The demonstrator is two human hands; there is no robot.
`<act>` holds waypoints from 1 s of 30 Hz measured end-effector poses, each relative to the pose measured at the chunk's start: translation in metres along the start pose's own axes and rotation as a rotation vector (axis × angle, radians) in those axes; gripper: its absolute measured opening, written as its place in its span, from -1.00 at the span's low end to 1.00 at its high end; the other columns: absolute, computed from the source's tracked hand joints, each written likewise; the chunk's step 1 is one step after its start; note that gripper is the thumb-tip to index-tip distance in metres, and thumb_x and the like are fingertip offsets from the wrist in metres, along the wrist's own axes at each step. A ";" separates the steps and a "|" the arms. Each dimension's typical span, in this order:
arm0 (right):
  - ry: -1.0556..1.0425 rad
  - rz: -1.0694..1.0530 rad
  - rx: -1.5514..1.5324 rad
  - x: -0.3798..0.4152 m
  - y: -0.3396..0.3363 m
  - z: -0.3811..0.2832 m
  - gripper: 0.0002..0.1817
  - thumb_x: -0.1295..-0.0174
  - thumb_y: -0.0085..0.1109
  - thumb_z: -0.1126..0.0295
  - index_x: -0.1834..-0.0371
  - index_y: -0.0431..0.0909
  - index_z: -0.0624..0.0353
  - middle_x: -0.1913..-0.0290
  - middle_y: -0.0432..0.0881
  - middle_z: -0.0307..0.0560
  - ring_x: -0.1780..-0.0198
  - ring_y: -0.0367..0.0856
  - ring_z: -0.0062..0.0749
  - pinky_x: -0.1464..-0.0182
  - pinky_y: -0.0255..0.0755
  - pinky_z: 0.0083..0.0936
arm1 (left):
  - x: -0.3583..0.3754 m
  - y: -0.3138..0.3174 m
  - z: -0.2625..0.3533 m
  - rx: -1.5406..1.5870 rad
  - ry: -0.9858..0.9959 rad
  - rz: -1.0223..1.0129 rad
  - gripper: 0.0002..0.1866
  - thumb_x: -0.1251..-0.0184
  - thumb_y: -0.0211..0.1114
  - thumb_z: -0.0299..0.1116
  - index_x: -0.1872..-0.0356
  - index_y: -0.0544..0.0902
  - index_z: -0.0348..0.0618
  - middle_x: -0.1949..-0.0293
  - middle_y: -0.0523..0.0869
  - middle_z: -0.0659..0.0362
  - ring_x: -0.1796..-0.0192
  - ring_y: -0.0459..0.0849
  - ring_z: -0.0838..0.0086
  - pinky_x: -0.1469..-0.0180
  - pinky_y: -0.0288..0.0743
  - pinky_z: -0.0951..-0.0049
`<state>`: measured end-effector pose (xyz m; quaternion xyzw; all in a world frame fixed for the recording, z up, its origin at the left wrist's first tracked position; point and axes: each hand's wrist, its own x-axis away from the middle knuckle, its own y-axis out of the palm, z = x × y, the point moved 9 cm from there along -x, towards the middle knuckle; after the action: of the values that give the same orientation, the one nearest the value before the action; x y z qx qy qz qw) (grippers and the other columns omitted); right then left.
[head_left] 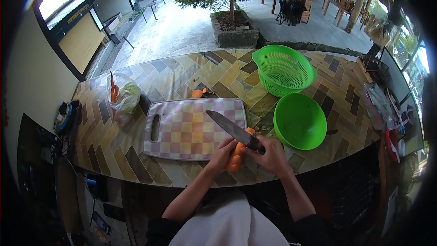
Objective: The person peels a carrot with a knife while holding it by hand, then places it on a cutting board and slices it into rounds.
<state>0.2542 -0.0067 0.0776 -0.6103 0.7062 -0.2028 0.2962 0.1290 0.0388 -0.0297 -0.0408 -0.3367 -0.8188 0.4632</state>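
Observation:
My left hand is closed around an orange carrot near the front edge of the table. In my right hand is a kitchen knife, its dark handle gripped and its blade pointing up and left. The blade's lower part lies against or just over the carrot; contact is hard to make out. Behind and left of my hands lies a checkered cutting board with orange stains. A green bowl stands close to the right hand, and a green colander is just behind it.
Orange carrot pieces lie beyond the board's far edge. A clear plastic bag with vegetables sits at the left. Small scraps dot the patterned tabletop. Plastic packages crowd the right end, and a planter stands beyond the table.

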 end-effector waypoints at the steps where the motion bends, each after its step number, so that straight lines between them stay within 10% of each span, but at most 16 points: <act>1: 0.018 -0.034 0.000 -0.001 0.000 0.000 -0.41 -0.13 0.38 -0.12 0.30 0.60 0.32 0.52 0.60 0.07 0.47 0.62 -0.12 0.39 0.44 -0.32 | 0.000 -0.001 -0.001 -0.014 -0.008 0.011 -0.62 -0.54 0.03 -0.26 -0.22 0.42 -0.31 0.03 0.63 0.04 0.14 0.72 0.38 0.26 0.72 0.39; 14: -0.021 -0.065 -0.165 0.002 0.010 -0.004 -0.57 -0.25 0.33 0.08 0.37 0.57 0.33 0.59 0.54 -0.04 0.54 0.49 -0.43 0.43 0.33 -0.44 | 0.000 0.004 0.003 0.143 0.015 -0.066 -0.52 -0.56 -0.02 -0.16 -0.37 0.32 -0.15 0.08 0.63 0.05 0.24 0.70 0.37 0.35 0.68 0.33; 20: 0.045 0.276 -0.202 0.010 -0.027 0.020 -0.75 -0.24 0.33 0.38 0.36 0.50 0.36 0.45 0.59 0.01 0.42 0.59 -0.38 0.31 0.42 -0.43 | -0.010 0.002 0.000 0.193 0.093 -0.164 -0.47 -0.57 0.02 -0.09 -0.39 0.31 -0.16 0.01 0.59 0.11 0.18 0.70 0.43 0.27 0.64 0.39; 30: 0.211 0.319 0.002 0.026 -0.023 0.036 -0.84 -0.15 0.32 0.51 0.34 0.53 0.36 0.36 0.68 0.06 0.26 0.69 -0.33 0.14 0.49 -0.40 | 0.016 0.035 0.050 0.089 0.458 -0.234 -0.48 -0.50 0.14 -0.44 -0.41 0.25 -0.20 -0.07 0.52 0.12 -0.09 0.60 0.41 -0.17 0.53 0.32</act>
<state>0.2935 -0.0332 0.0613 -0.4656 0.8210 -0.2167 0.2494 0.1353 0.0440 0.0329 0.2054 -0.2612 -0.8390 0.4309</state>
